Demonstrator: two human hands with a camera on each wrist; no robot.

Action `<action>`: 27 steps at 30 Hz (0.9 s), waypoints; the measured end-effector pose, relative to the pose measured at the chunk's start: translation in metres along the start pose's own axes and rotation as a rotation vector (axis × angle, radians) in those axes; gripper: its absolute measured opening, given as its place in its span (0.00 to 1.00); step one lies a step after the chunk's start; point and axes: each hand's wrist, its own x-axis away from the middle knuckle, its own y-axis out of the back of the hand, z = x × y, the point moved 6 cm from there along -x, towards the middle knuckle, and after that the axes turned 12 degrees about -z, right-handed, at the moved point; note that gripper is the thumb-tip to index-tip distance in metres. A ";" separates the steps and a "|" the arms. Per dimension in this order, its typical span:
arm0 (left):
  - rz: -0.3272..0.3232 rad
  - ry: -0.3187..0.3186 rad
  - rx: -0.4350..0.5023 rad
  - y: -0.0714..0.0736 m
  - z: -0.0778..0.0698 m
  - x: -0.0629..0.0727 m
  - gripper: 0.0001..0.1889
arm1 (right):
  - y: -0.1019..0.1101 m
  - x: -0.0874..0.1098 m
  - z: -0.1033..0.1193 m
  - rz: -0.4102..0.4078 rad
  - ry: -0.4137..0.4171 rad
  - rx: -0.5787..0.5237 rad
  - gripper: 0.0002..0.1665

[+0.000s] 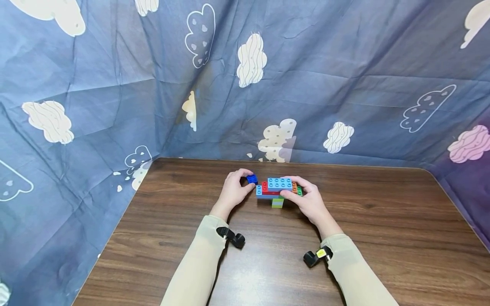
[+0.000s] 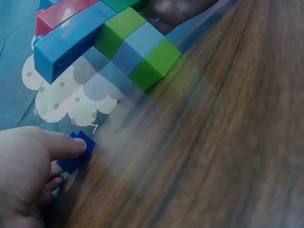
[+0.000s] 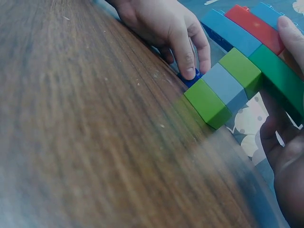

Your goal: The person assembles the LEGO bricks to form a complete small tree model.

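Between thumb and fingers, my left hand (image 1: 234, 190) pinches a small dark blue toy brick (image 1: 252, 179) low at the tabletop, left of a built stack. That stack has a short column (image 1: 277, 203) of lime green and pale grey-blue bricks at its foot. Wider bricks spread above: a light blue brick and a green brick (image 3: 278, 83) side by side, then a red brick (image 3: 254, 28) and an orange brick (image 1: 294, 187), with a light blue brick (image 1: 279, 183) on top. My right hand (image 1: 308, 199) grips the upper bricks from the right, thumb in front and fingers behind.
The brown wood-grain table (image 1: 383, 221) runs back to a blue cloth (image 1: 325, 51) printed with clouds, which also hangs along both sides. Small black cameras sit on both wrists, the left camera (image 1: 238, 240) and right camera (image 1: 310, 258) jutting inward.
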 end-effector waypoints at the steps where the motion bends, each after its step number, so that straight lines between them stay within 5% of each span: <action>1: -0.005 0.004 0.004 0.000 0.000 0.000 0.19 | 0.000 0.000 0.000 0.002 0.000 -0.001 0.25; 27: -0.134 0.080 0.189 0.012 -0.001 -0.003 0.17 | 0.001 0.001 0.001 0.007 -0.012 0.001 0.25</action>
